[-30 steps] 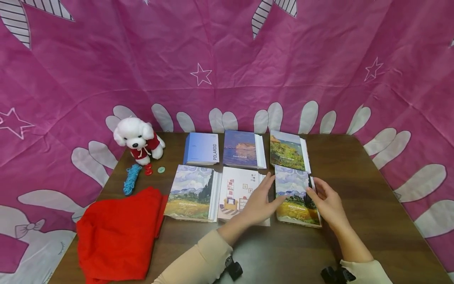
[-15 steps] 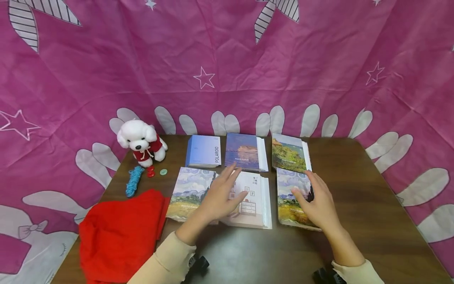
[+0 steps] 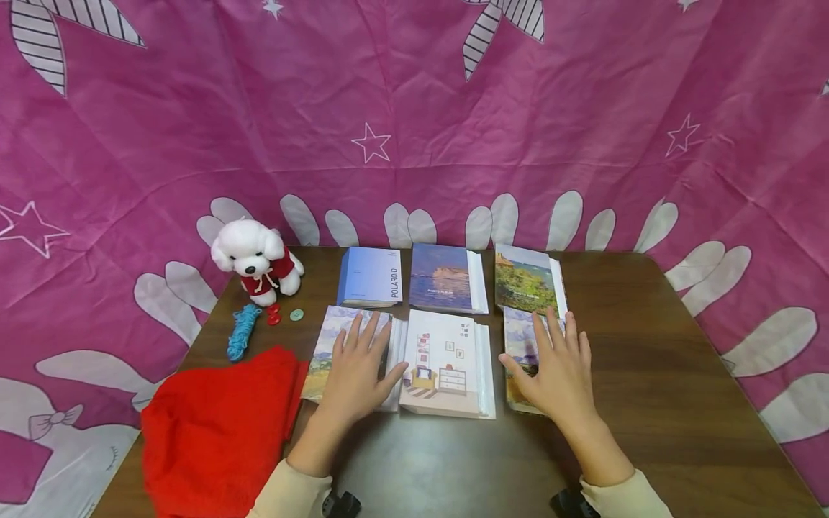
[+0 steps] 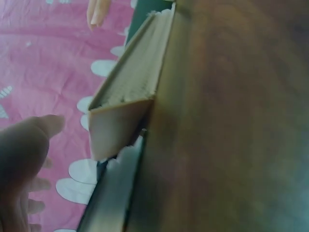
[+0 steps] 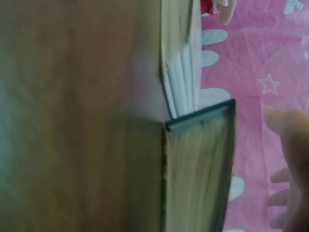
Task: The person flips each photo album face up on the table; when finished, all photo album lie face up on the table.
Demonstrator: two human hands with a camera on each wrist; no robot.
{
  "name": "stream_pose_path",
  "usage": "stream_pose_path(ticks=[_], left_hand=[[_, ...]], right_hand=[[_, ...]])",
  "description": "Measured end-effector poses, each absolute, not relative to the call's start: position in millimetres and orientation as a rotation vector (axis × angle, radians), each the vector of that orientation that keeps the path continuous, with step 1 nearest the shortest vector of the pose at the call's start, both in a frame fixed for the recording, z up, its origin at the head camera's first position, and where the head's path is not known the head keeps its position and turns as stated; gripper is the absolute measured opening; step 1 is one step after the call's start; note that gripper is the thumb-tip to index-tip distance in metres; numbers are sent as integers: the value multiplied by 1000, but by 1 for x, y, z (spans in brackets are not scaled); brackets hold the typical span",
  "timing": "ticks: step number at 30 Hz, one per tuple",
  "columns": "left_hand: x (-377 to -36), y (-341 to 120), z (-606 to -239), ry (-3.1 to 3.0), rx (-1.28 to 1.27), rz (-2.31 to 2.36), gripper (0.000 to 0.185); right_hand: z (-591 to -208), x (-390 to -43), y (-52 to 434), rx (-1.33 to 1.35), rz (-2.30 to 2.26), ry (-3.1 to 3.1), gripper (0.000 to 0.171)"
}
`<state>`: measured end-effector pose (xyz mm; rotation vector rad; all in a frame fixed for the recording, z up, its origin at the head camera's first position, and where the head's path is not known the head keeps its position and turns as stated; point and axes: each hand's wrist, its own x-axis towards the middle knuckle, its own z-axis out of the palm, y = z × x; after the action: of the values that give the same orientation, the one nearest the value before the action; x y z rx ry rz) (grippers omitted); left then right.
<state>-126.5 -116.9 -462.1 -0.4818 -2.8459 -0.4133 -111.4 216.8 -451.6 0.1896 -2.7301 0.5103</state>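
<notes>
While both lie flat, fingers spread: left hand (image 3: 358,370) on wheatfield album (image 3: 330,352), right hand (image 3: 557,370) on landscape album (image 3: 518,342).

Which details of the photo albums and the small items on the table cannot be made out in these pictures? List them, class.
- Front-left album: head view, cover mostly hidden by the left hand.
- Front-right album: head view, right hand covers it.
- Green button: too small for detail.
- Both wrist views: blurred; only page edges show.

Bare table (image 3: 648,360) right of the albums and along the near edge; left side crowded by red cloth (image 3: 214,424), blue yarn (image 3: 242,331), plush dog (image 3: 255,257)
</notes>
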Motion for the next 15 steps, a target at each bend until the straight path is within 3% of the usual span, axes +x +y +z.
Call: stream_pose_path(ticks=[15], left_hand=[[-120, -126, -469, -2887, -417, -305, 74]], right_hand=[[-458, -110, 204, 160, 510, -2768, 92]])
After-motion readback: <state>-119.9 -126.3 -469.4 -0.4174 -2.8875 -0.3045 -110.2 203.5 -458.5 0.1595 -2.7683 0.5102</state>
